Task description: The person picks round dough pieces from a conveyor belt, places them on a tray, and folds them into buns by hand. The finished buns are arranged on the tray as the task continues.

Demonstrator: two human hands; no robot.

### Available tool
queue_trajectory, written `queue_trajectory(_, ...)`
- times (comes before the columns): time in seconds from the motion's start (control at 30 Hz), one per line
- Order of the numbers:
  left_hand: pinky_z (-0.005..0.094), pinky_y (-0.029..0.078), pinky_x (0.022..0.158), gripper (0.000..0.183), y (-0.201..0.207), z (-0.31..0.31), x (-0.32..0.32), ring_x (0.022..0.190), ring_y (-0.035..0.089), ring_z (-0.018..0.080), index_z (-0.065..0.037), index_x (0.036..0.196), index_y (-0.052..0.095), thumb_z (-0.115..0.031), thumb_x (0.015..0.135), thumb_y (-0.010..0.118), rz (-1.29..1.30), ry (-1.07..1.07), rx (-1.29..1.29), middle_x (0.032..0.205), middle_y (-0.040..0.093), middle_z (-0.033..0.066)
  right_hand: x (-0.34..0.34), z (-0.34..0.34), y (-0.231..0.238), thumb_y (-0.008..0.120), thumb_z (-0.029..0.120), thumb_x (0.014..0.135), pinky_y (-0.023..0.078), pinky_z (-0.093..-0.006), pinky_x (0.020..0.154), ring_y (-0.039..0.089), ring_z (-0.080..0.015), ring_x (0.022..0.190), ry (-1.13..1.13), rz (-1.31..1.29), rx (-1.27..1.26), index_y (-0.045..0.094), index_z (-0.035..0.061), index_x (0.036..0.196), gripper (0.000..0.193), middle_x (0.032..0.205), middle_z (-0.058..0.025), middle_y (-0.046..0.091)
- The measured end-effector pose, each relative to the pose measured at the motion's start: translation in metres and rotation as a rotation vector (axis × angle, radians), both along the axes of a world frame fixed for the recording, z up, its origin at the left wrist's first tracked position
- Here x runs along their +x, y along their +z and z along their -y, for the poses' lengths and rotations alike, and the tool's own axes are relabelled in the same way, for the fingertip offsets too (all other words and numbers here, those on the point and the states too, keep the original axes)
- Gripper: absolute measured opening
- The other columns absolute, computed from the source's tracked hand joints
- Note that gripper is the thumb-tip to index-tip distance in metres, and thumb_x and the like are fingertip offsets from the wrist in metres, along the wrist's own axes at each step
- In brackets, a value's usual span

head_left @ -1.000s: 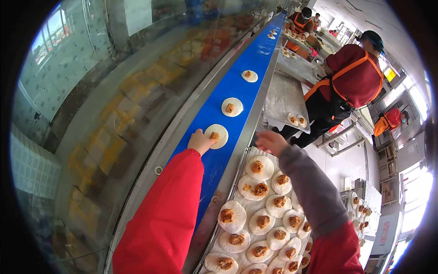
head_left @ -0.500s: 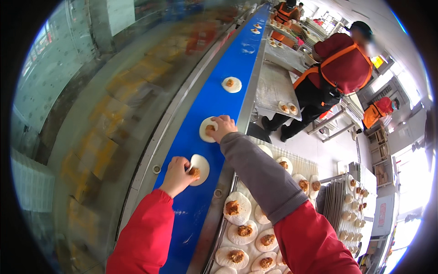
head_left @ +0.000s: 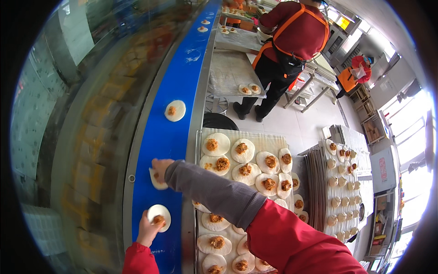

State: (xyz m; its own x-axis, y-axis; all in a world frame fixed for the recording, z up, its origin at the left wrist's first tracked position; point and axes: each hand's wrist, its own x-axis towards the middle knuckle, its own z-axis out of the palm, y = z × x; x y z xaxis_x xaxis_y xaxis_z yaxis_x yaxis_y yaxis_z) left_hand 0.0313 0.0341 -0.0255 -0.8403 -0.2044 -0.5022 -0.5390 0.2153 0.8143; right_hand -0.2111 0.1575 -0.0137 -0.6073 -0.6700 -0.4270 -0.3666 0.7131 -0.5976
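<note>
On a blue conveyor belt [head_left: 164,150], my left hand [head_left: 147,230] pinches the left edge of a round dough wrapper [head_left: 165,213] with brown filling on it. Farther up the belt, my right hand [head_left: 163,168] grips another dough wrapper [head_left: 158,183], partly hidden by fingers and slightly blurred. Beyond both hands, a third filled wrapper [head_left: 179,110] lies flat and untouched. Beneath my right arm, a tray [head_left: 264,141] carries several flat dough rounds topped with filling.
A stack of trays [head_left: 317,171] stands right of mine, its top holding several pale buns. A co-worker [head_left: 292,32] in an orange apron stands by a metal table [head_left: 232,73]. A dark round bin [head_left: 220,121] sits beside the belt. Another person [head_left: 353,75] is farther back.
My view has swung, shifting the scene left and showing more of the tray. Both hands stay at their wrappers; the edge lifted by my left hand now lies flatter.
</note>
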Motion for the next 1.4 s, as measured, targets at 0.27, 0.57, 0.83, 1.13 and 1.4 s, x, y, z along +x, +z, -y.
queue_trajectory(0.27, 0.0441, 0.047, 0.092, 0.053, 0.033, 0.024, 0.081, 0.113, 0.053, 0.0239, -0.009, 0.136, 0.042, -0.014, 0.088, 0.064, -0.118, 0.513, 0.861, 0.124, 0.052, 0.0095, -0.02, -0.164, 0.044, 0.084, 0.031, 0.076, 0.056, -0.0339, 0.087, 0.068, -0.0177, 0.096, -0.354, 0.418, -0.65, 0.068, 0.0074, 0.114, 0.047, 0.108, -0.0109, 0.071)
queue_trajectory(0.57, 0.0412, 0.048, 0.081, 0.052, 0.097, -0.029, 0.058, 0.11, 0.055, 0.0238, -0.009, 0.137, 0.043, -0.017, 0.088, 0.06, -0.221, 0.385, 0.824, 0.124, 0.055, 0.0087, -0.075, -0.401, 0.032, 0.075, 0.017, 0.084, 0.058, -0.0297, 0.078, 0.068, -0.0168, 0.095, -0.973, 0.475, -0.619, 0.058, 0.0062, 0.126, 0.046, 0.11, -0.0077, 0.068)
queue_trajectory(0.83, 0.0391, 0.049, 0.094, 0.049, 0.137, -0.113, -0.014, 0.118, 0.055, 0.0223, -0.005, 0.139, 0.042, -0.011, 0.092, 0.056, -0.117, 0.124, 0.868, 0.128, 0.055, 0.0086, -0.07, -0.405, 0.009, 0.078, 0.042, 0.075, 0.054, -0.0389, 0.086, 0.069, -0.0297, 0.096, -0.749, 0.02, 0.076, 0.057, 0.0105, 0.131, 0.068, 0.108, -0.0135, 0.071)
queue_trajectory(1.13, 0.038, 0.051, 0.096, 0.042, 0.134, -0.215, -0.097, 0.113, 0.058, 0.0205, -0.004, 0.136, 0.043, -0.004, 0.095, 0.051, -0.079, -0.063, 0.787, 0.126, 0.057, 0.0083, -0.07, -0.405, 0.032, 0.081, 0.041, 0.072, 0.051, -0.0379, 0.091, 0.064, -0.0306, 0.107, -0.771, 0.086, 0.012, 0.062, 0.0051, 0.12, 0.063, 0.118, -0.0159, 0.067)
queue_trajectory(1.4, 0.039, 0.051, 0.096, 0.041, 0.127, -0.229, -0.084, 0.115, 0.059, 0.0225, -0.005, 0.136, 0.043, -0.003, 0.096, 0.05, -0.007, -0.066, 0.807, 0.126, 0.057, 0.0086, -0.04, -0.373, 0.014, 0.084, 0.031, 0.066, 0.051, -0.0399, 0.091, 0.063, -0.0324, 0.107, -0.737, -0.238, -0.116, 0.054, 0.0061, 0.121, 0.068, 0.11, -0.0181, 0.066)
